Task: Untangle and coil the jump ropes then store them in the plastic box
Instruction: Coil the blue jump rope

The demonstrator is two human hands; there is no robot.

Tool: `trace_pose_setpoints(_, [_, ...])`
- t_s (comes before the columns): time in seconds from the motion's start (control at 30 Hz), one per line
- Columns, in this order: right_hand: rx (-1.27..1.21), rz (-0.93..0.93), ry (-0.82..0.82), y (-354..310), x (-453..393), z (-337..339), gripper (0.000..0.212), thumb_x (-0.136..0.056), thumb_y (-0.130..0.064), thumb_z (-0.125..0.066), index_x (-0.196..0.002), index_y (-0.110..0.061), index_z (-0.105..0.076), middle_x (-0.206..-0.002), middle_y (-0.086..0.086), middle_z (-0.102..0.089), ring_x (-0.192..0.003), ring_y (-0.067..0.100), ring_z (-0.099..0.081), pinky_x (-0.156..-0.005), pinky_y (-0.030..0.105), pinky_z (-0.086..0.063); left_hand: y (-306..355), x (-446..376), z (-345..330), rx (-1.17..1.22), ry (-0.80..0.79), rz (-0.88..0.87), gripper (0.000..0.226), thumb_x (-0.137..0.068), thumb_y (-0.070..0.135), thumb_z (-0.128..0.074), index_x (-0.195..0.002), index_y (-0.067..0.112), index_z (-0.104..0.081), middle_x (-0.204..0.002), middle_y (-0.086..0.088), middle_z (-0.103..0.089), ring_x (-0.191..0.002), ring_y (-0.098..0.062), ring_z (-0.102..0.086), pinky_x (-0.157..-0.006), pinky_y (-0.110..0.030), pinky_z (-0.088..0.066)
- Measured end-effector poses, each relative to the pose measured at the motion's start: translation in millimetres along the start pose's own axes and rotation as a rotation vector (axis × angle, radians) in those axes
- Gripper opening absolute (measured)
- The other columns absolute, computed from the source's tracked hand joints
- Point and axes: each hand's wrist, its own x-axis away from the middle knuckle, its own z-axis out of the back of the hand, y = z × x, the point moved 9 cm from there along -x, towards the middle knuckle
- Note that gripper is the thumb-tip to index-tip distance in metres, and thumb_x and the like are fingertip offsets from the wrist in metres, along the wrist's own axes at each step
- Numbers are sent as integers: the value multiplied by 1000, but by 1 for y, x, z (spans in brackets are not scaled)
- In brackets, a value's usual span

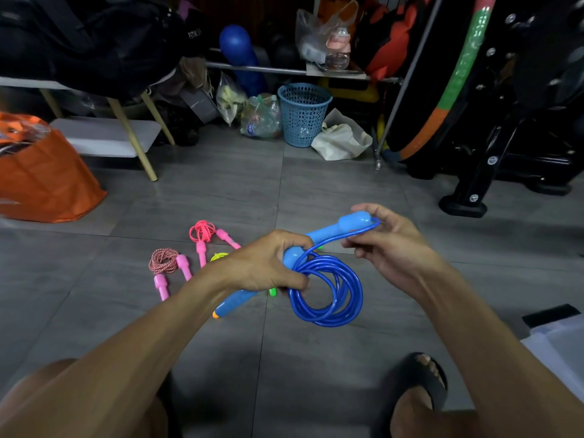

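A blue jump rope (328,289) hangs in a coil of several loops above the grey floor. My left hand (268,263) grips the coil together with its two light-blue handles (335,230). My right hand (388,241) pinches the rope's strand by the tip of the upper handle. On the floor behind lie a coiled red-white rope with pink handles (166,267), a coiled pink rope (205,237), and a yellow-green rope (219,256) mostly hidden by my left hand. A corner of the clear plastic box (559,343) shows at the right edge.
An orange bag (41,178) sits at the left, a white low table (107,134) behind it. A blue mesh basket (303,113), plastic bags and black exercise equipment (493,147) line the back. My sandalled foot (420,384) rests on the floor at bottom right.
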Motion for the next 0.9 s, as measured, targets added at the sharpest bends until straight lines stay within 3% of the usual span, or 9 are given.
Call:
trace_pose_setpoints(0.2, [285, 31, 231, 1, 0, 23, 26, -89, -10, -60, -112, -16, -52, -82, 13, -68, -54, 15, -57, -47, 23, -45, 3, -1, 0, 64, 23, -3, 18, -76, -5, -69, -84, 7, -58, -81, -29, -64, -77, -37, -65, -73, -54, -52])
trace_pose_setpoints(0.33, [349, 74, 300, -4, 1, 26, 14, -88, -13, -56, -101, -17, -58, -74, 12, -63, -52, 15, -51, -46, 26, -44, 9, 0, 0, 82, 32, -10, 19, -78, -7, -68, -92, -1, -56, -74, -17, -65, -73, -27, -64, -62, -31, -52])
trace_pose_setpoints(0.47, [508, 146, 411, -12, 1, 34, 8, -84, -25, -56, -83, -26, -63, -73, 2, -64, -60, 15, -57, -48, 25, -38, 13, 2, 0, 117, 19, -18, 20, -78, -6, -69, -93, -2, -55, -75, -15, -65, -70, -22, -67, -59, -27, -51])
trace_pose_setpoints(0.6, [322, -20, 300, 11, -2, 23, 14, -88, -24, -58, -97, -15, -64, -63, 1, -59, -44, 9, -47, -45, 25, -34, 14, 2, 4, 101, 35, -33, 19, -77, -12, -65, -90, 0, -57, -63, 1, -64, -55, -7, -59, -52, -19, -49])
trace_pose_setpoints(0.73, [180, -158, 88, 22, 2, 5, 16, -90, -27, -60, -92, -12, -64, -63, 3, -60, -45, 12, -47, -46, 21, -42, 17, 3, 11, 104, 95, -67, 23, -77, -15, -61, -85, 7, -57, -56, 9, -57, -49, -1, -52, -46, -15, -43])
trace_pose_setpoints(0.8, [244, -158, -39, 23, 6, -7, 24, -92, -29, -58, -98, -7, -64, -70, 4, -65, -54, 13, -55, -51, 23, -48, 17, 4, 18, 95, 158, -83, 18, -78, -13, -62, -86, 3, -58, -60, 3, -57, -50, -4, -52, -46, -16, -44])
trace_pose_setpoints(0.9, [289, -117, -119, 21, 7, -14, 29, -95, -27, -51, -103, -3, -66, -88, 11, -68, -78, 22, -60, -73, 35, -51, 17, 3, 26, 44, 244, -120, 16, -76, -7, -67, -88, 2, -60, -67, -6, -58, -55, -9, -55, -48, -19, -46])
